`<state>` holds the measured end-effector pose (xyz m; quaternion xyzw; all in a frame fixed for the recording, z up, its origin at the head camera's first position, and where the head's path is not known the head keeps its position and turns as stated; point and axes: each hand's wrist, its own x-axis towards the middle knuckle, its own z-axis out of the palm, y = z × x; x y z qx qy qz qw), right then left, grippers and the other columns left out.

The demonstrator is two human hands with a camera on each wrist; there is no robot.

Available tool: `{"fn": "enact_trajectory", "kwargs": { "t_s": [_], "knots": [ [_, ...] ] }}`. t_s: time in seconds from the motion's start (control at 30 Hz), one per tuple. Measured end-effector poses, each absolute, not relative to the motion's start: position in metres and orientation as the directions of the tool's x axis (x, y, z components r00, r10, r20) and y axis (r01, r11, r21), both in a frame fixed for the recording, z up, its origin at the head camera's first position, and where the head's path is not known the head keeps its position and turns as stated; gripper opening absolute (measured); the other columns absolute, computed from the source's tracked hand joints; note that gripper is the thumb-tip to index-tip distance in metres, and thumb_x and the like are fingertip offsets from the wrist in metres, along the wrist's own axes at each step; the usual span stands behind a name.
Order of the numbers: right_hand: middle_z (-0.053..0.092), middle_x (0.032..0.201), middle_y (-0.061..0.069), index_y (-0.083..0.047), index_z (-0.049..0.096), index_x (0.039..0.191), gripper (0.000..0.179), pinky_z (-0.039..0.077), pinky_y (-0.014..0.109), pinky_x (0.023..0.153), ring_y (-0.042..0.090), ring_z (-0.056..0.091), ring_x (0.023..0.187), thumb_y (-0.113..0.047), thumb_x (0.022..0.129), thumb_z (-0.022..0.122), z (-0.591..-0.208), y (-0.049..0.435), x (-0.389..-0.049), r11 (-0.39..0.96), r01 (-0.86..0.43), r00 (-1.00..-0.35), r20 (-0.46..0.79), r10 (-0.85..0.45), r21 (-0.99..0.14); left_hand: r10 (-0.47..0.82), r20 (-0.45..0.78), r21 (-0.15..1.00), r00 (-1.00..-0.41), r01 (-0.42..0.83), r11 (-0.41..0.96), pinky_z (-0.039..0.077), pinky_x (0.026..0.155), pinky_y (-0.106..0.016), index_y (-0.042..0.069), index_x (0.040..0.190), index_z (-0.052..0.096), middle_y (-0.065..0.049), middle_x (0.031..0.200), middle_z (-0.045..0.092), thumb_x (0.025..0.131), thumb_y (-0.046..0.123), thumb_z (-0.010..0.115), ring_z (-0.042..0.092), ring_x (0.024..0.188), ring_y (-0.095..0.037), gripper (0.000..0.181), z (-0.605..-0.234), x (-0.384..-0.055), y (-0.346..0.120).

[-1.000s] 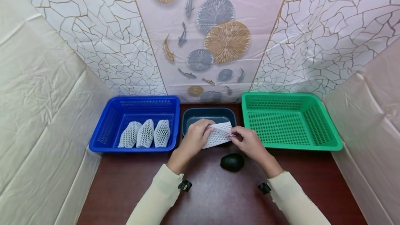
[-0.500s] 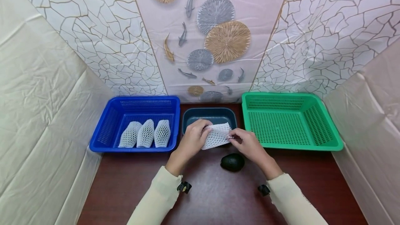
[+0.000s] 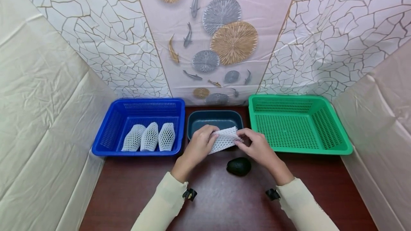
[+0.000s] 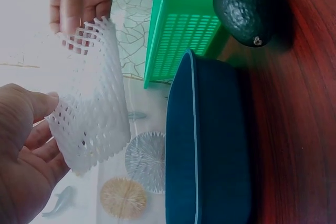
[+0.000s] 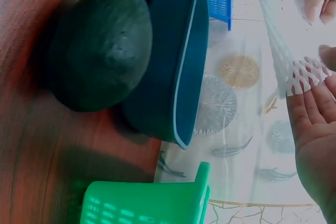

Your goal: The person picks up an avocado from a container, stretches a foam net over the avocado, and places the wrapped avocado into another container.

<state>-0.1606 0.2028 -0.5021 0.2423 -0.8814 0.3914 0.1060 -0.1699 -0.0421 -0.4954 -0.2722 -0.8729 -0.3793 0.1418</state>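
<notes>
A white foam net sleeve [image 3: 225, 139] is held up in front of the dark teal tub [image 3: 191, 117], between both hands. My left hand [image 3: 200, 142] grips its left end, thumb on the near side. At the other end, my right hand [image 3: 255, 146] pinches the mesh edge between thumb and fingers; the right wrist view shows the fingertips under the netting [image 5: 304, 74]. No fruit shows inside the sleeve in the left wrist view. On the table below the hands lies a dark green avocado [image 3: 239, 167], its stem end [image 4: 257, 41] visible in the left wrist view.
To the left stands a blue basket [image 3: 138, 153] with three white net-sleeved pieces [image 3: 149, 137] lying in it. A green basket [image 3: 308, 149] is at the right, its perforated floor bare. The teal tub sits between the baskets, against the patterned backdrop [image 3: 221, 81].
The right hand's fingers shift at the sleeve's right edge, and the mesh there spreads slightly. The left hand dips a little. The avocado and baskets stay where they were.
</notes>
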Motion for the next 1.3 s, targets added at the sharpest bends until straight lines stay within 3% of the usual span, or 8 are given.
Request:
{"fn": "enact_trajectory", "kwargs": {
  "t_s": [0.2,0.4,0.63,0.8,0.93,1.13,1.3],
  "knots": [
    [0.072,0.105,0.005,-0.012,0.068,0.116,0.021,0.057,0.024,0.077,0.016,0.07,0.091,-0.021,0.097,0.073,-0.492,0.2,-0.161,0.504,-0.311,-0.944,0.2,-0.262,-0.806,0.381,0.47,0.536,-0.796,0.6,0.594,0.06,0.086,-0.037,0.007,0.111,0.07,-0.007,0.105,0.072,0.1,0.015,0.068,0.068,0.093,-0.019,0.013,-0.494,-0.166,-0.04],
    [0.072,0.107,0.011,-0.007,0.069,0.114,0.02,0.058,0.023,0.08,0.021,0.072,0.096,-0.02,0.099,0.071,-0.485,0.194,-0.164,0.467,-0.218,-0.97,0.136,-0.203,-0.857,0.408,0.491,0.473,-0.77,0.628,0.617,0.059,0.087,-0.036,0.008,0.111,0.069,-0.007,0.105,0.07,0.099,0.014,0.069,0.067,0.095,-0.02,0.013,-0.496,-0.163,-0.037],
    [0.073,0.106,0.011,-0.006,0.069,0.112,0.017,0.058,0.024,0.082,0.021,0.071,0.096,-0.015,0.098,0.071,-0.487,0.196,-0.163,0.472,-0.248,-0.963,0.164,-0.211,-0.846,0.429,0.449,0.507,-0.784,0.619,0.6,0.058,0.095,-0.038,0.006,0.126,0.067,-0.008,0.12,0.07,0.098,0.024,0.072,0.066,0.109,-0.022,0.034,-0.496,-0.162,-0.039],
    [0.073,0.106,0.01,-0.008,0.069,0.111,0.014,0.056,0.022,0.075,0.014,0.068,0.088,-0.011,0.098,0.071,-0.487,0.198,-0.161,0.474,-0.309,-0.945,0.211,-0.25,-0.824,0.441,0.325,0.609,-0.836,0.542,0.579,0.05,0.108,-0.045,0.01,0.14,0.061,-0.009,0.138,0.065,0.106,0.033,0.057,0.06,0.129,-0.025,0.041,-0.488,-0.168,-0.043],
    [0.073,0.106,0.01,-0.009,0.069,0.109,0.014,0.054,0.022,0.072,0.01,0.065,0.083,-0.007,0.096,0.072,-0.486,0.2,-0.16,0.476,-0.351,-0.93,0.24,-0.28,-0.806,0.487,0.215,0.691,-0.846,0.484,0.536,0.047,0.112,-0.047,0.011,0.145,0.057,-0.009,0.146,0.061,0.109,0.036,0.047,0.057,0.135,-0.025,0.045,-0.485,-0.176,-0.045],
    [0.073,0.111,0.01,-0.008,0.069,0.11,0.015,0.057,0.024,0.079,0.015,0.068,0.093,-0.005,0.096,0.072,-0.486,0.2,-0.16,0.481,-0.367,-0.924,0.252,-0.288,-0.796,0.52,0.067,0.805,-0.852,0.354,0.477,0.055,0.095,-0.039,0.015,0.142,0.06,-0.006,0.134,0.068,0.11,0.038,0.045,0.067,0.113,-0.018,0.042,-0.489,-0.182,-0.045],
    [0.074,0.114,0.011,-0.008,0.069,0.11,0.015,0.06,0.029,0.083,0.02,0.071,0.1,-0.003,0.096,0.071,-0.489,0.201,-0.16,0.483,-0.395,-0.915,0.285,-0.286,-0.782,0.503,0.047,0.866,-0.863,0.287,0.41,0.057,0.082,-0.032,0.018,0.134,0.066,-0.004,0.123,0.072,0.107,0.036,0.053,0.068,0.099,-0.018,0.035,-0.492,-0.179,-0.044]
  ]
}}
